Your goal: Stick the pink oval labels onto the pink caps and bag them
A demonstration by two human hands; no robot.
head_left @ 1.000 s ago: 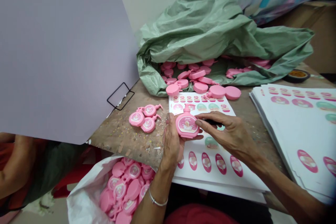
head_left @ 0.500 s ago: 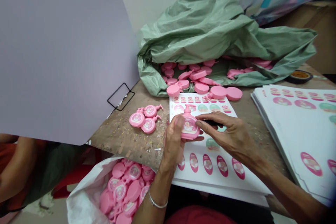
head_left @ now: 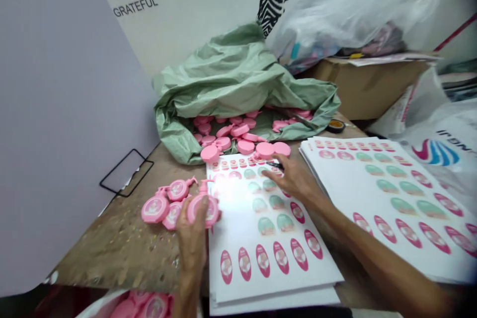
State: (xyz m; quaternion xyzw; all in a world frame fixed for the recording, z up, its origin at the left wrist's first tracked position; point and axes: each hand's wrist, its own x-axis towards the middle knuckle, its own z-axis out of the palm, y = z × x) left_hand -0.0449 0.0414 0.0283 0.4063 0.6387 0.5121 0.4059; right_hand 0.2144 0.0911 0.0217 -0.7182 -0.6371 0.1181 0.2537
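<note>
My left hand point(head_left: 192, 238) grips a pink toy pump bottle point(head_left: 204, 210) with a round printed label, over the left edge of a sticker sheet point(head_left: 238, 228). Close beside it on the table lie several pink bottles point(head_left: 154, 208) with labels on their faces. My right hand point(head_left: 294, 176) is over the upper right of the sheet, its fingers closed around a small black tool point(head_left: 275, 164) whose kind I cannot make out. Pink and green stickers point(head_left: 276, 202) cover much of the sheet, and white gaps show at its left.
A green sack point(head_left: 223, 79) at the back spills plain pink bottles point(head_left: 264, 150). To the right lies a stack of sticker sheets point(head_left: 357, 198), with a tape roll point(head_left: 335, 125) behind. A white bag point(head_left: 100, 305) of bottles hangs below the table edge. Left are a wire frame point(head_left: 100, 184) and a pale panel point(head_left: 67, 109).
The view has swung up and right. My left hand has carried the bottle left, towards the labelled ones. My right hand has left the bottle and moved over the sheet's upper stickers.
</note>
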